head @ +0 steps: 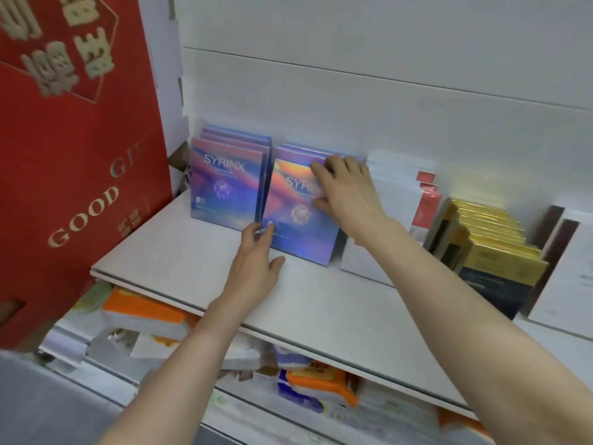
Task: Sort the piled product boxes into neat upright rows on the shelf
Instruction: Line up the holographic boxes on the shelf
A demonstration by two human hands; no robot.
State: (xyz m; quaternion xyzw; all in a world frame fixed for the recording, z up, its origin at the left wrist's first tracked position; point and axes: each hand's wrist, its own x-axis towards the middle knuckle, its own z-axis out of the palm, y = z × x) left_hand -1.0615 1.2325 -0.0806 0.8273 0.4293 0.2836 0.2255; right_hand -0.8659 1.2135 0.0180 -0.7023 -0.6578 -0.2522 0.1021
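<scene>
A: Obs. — front SYRINX box [298, 216] stands on the shelf [199, 271], second row. Right hand [345, 187] clamps its upper right part; left hand [256, 252], fingers loosely spread, touches its lower left corner.

B: Orientation?

A: Face forward, tall axis near vertical, leaning slightly. Advise pressing it flush, edges aligned with the neighbouring row [227, 184].
</scene>
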